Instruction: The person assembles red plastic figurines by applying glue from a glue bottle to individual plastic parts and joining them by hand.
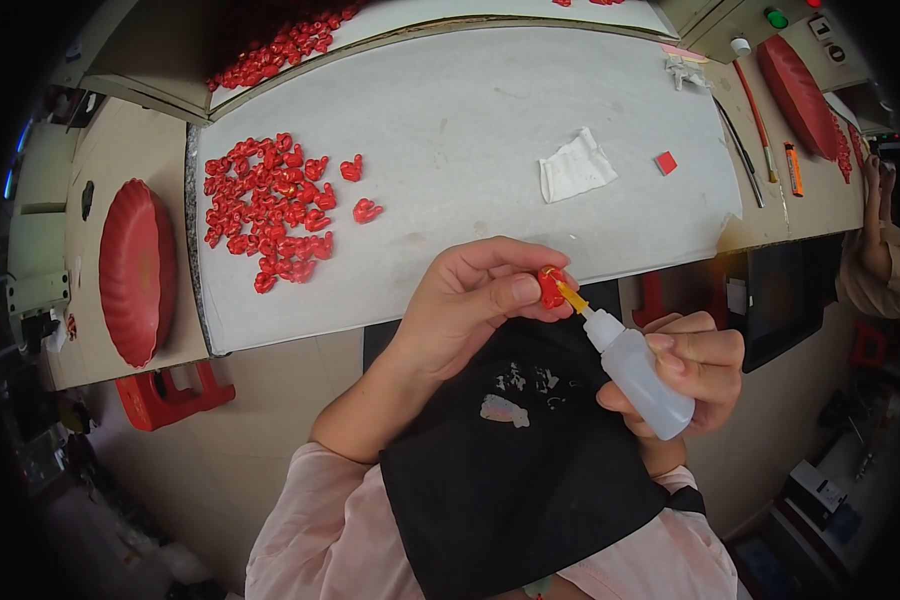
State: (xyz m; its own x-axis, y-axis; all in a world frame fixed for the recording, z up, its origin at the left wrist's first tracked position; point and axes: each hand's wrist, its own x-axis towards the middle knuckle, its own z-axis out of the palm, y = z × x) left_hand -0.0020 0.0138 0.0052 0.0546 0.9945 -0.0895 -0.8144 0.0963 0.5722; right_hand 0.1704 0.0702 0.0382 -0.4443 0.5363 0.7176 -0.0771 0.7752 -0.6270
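My left hand point(475, 298) pinches a small red piece point(548, 290) between thumb and fingers, near the middle of the frame. My right hand point(698, 362) wraps round a pale squeeze bottle point(652, 392) just right of it, its amber tip point(573, 298) at the piece — so I judge this one partway done. On the white worktop point(450, 130), left of frame, lies a cluster of red pieces point(270, 205) — too small from here to tell finished from waiting. A white cloth point(578, 172) and red block point(666, 163) lie toward the upper right, untouched.
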